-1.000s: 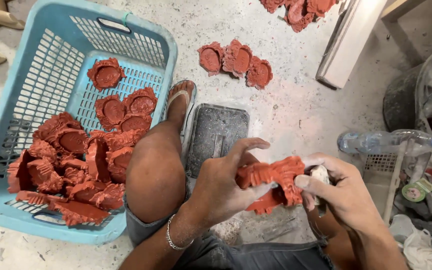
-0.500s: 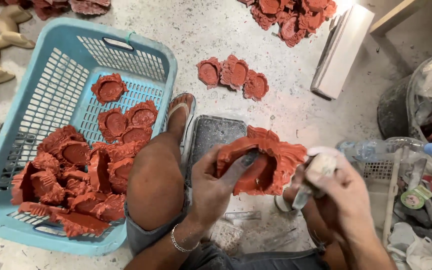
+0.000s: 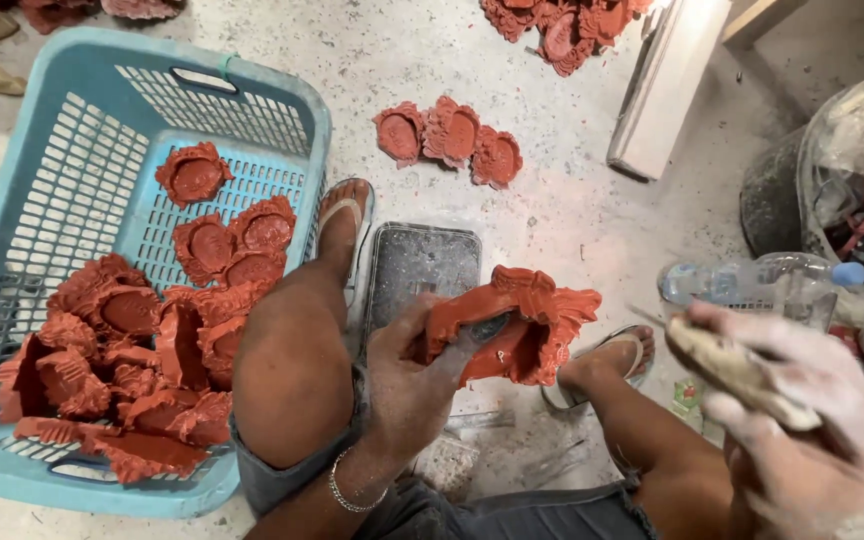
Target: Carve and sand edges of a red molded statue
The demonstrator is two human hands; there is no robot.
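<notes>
Left hand (image 3: 407, 385), braceleted wrist, fingers curled closed, thumb extended forward; right hand (image 3: 802, 420), dusty white, raised, fingers clenched shut.

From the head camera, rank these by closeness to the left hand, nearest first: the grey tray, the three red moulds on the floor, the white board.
Measured from the left hand:
1. Grey tray, just above the hand, between the feet.
2. Three red moulds, farther up on the floor.
3. White board, upper right, farthest.
</notes>
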